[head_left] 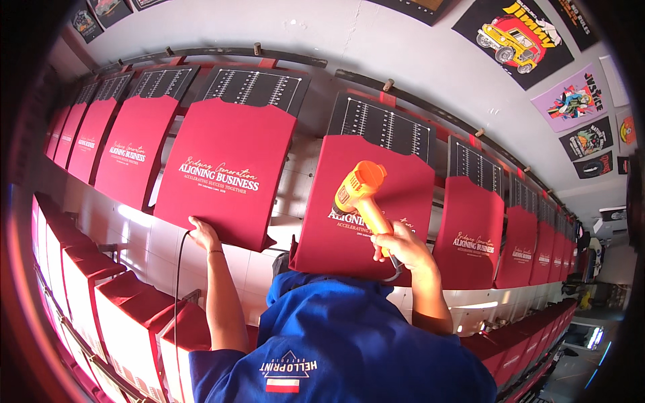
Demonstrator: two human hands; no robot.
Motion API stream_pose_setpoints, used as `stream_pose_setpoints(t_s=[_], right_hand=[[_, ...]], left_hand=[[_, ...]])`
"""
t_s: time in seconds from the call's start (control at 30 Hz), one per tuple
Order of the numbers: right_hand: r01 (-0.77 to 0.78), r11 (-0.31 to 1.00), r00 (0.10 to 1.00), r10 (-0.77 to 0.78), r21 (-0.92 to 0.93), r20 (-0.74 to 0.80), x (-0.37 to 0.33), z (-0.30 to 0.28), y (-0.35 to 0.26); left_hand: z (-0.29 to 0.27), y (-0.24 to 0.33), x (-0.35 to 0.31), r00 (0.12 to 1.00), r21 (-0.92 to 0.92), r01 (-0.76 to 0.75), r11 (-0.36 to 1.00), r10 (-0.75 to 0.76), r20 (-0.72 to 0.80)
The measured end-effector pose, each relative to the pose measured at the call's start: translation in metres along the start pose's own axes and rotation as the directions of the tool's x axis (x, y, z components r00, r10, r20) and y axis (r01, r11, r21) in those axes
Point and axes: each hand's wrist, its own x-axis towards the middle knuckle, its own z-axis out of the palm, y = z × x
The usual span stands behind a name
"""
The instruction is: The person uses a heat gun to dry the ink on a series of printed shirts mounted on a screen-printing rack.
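My right hand (410,250) is wrapped round the handle of an orange-yellow heat gun (363,191). The gun is over a red T-shirt (400,174) stretched on a black printing board (383,121), covering part of its pale printed lettering. Its cord (398,269) leaves the handle base and passes out of sight near my body. To the left, my left hand (203,235) is closed on a black cable (179,282) that hangs down from the fingers. That hand is at the lower edge of another red T-shirt (232,148) with the same kind of print; some fingertips are hard to make out.
Several more boards with red shirts (131,151) line both sides along a dark metal rail (289,57). Behind me runs a second row of red shirts (131,322). Printed dark panels (514,40) lie on the pale surface beyond the rail.
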Motion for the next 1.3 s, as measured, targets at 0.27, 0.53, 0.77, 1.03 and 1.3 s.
stream_pose_setpoints(t_s=[0.27,0.53,0.77,1.03,1.3], right_hand=[[-0.025,0.998,0.999,0.026,0.050,-0.031,-0.003,0.017,-0.001],[-0.028,1.000,0.999,0.028,-0.001,-0.032,0.000,0.023,0.008],[-0.012,1.000,0.999,0.012,-0.008,-0.043,-0.002,0.024,0.011],[-0.051,0.999,0.999,0.051,-0.016,0.006,-0.002,0.021,0.007],[0.013,1.000,0.996,-0.012,0.012,-0.091,0.006,0.016,0.008]], left_hand=[[-0.012,0.019,-0.010,0.968,-0.099,0.233,0.967,-0.221,0.121],[-0.022,0.030,-0.017,0.978,-0.166,0.207,0.964,-0.202,0.045],[-0.024,0.035,-0.018,0.973,-0.178,0.214,0.960,-0.192,0.131],[-0.022,0.029,-0.014,0.972,-0.169,0.224,0.960,-0.207,0.115],[-0.023,0.029,-0.016,0.980,-0.109,0.190,0.976,-0.181,0.084]])
